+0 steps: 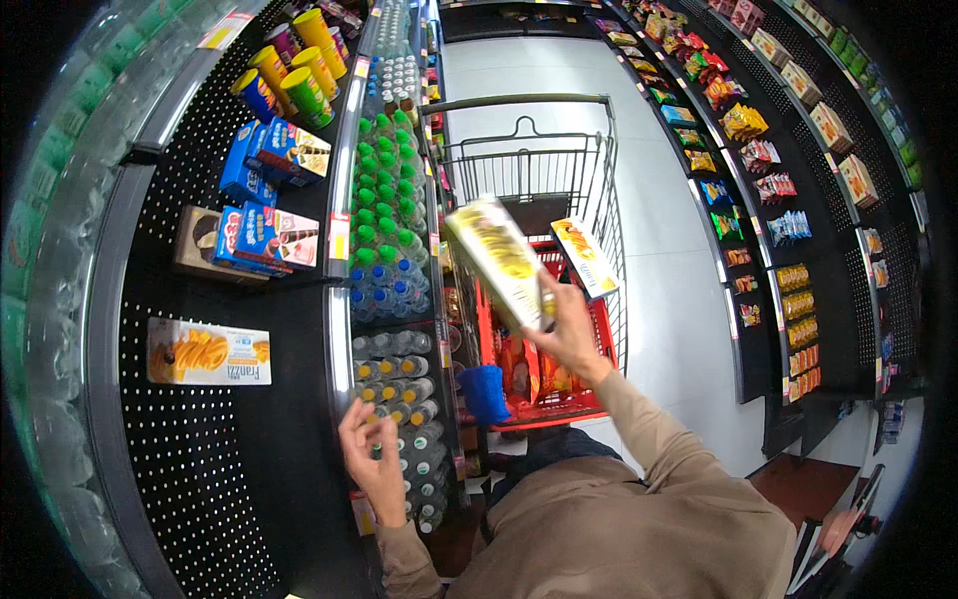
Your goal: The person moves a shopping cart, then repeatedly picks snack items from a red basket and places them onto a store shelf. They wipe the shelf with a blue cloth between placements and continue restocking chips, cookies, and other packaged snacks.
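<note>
My right hand (566, 327) grips the near end of a long yellow-and-white snack box (500, 262), blurred by motion, above the shopping cart. Beyond it, a white-and-orange cookie box (585, 257) lies tilted at the cart's right side. My left hand (374, 457) is empty with its fingers apart and partly curled, near the shelf edge and over the bottle rows. On the black shelf to the left lies another white-and-orange cookie box (209, 352). Red and orange snack packs (519, 368) sit inside the cart's red basket (490, 329), partly hidden by the held box and my hand.
The wire cart (614, 180) stands in the aisle before me, with a blue cloth-like item (484, 393) at its near left corner. Capped bottles (385, 187) fill a lower shelf. Blue snack boxes (267, 236) and yellow canisters (318, 60) stand farther up. Snack shelves (748, 187) line the right.
</note>
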The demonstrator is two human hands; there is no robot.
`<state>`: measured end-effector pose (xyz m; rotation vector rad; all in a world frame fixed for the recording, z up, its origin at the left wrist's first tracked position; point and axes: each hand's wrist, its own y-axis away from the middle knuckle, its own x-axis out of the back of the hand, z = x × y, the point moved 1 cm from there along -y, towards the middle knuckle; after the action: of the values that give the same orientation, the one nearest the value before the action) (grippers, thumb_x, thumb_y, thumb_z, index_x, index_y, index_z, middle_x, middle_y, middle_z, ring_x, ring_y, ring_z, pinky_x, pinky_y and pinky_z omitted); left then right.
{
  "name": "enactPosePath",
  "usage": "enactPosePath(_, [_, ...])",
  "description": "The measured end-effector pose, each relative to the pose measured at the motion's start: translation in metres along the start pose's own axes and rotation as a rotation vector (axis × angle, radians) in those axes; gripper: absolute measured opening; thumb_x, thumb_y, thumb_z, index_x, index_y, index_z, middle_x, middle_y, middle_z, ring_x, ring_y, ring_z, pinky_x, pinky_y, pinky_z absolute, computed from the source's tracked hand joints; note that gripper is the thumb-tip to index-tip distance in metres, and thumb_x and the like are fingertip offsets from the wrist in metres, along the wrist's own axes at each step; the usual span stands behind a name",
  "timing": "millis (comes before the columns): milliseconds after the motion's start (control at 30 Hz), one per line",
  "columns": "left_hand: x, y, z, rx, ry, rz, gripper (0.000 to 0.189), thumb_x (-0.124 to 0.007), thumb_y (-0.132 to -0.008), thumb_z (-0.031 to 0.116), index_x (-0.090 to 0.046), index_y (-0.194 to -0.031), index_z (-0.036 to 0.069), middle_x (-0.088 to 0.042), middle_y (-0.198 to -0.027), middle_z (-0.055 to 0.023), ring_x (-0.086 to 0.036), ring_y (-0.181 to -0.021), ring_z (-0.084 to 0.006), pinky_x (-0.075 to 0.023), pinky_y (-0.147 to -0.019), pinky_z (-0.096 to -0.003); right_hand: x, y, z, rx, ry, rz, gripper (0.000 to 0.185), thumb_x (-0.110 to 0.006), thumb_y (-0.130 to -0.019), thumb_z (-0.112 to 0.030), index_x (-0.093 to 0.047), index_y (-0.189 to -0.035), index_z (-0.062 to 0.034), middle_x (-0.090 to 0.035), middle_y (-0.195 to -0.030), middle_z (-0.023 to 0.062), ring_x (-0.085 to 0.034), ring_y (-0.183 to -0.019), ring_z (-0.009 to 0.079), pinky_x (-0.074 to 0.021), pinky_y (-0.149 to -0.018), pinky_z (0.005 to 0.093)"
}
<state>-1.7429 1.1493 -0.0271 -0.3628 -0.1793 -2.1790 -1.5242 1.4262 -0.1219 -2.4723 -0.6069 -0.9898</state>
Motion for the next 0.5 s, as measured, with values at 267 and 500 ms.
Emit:
enactPosePath(267, [0.025,-0.008,-0.029,0.108,-0.003,0.086,0.039,-0.062,-0.106,0.009,-0.056,-0.144,0.001,-0.067,-0.126,-0.0129,-0.071,-0.099,-0.0166,-0.0578,-0.078,-0.0271,0.020,-0.013,0.170,-0.459,0.322,0.009,0.097,-0.085,-0.076,-0.043,-0.043,-0.156,-0.0085,-0.054,-0.120,0.0243,-0.051,-0.119,0.0423,-0.0474,-0.102,0.0530])
enactPosePath(500, [0.058,-0.041,-0.037,0.124,-0.041,0.254,0.037,-0.060,-0.108,0.011,-0.056,-0.144,0.002,-0.067,-0.128,-0.0141,-0.071,-0.098,-0.0183,-0.0583,-0.076,-0.0277,0.005,-0.034,0.204,-0.530,0.401,-0.043,0.095,-0.086,-0.074,-0.043,-0.047,-0.153,-0.0068,-0.055,-0.125,0.0268,-0.052,-0.120,0.0434,-0.0477,-0.103,0.0520])
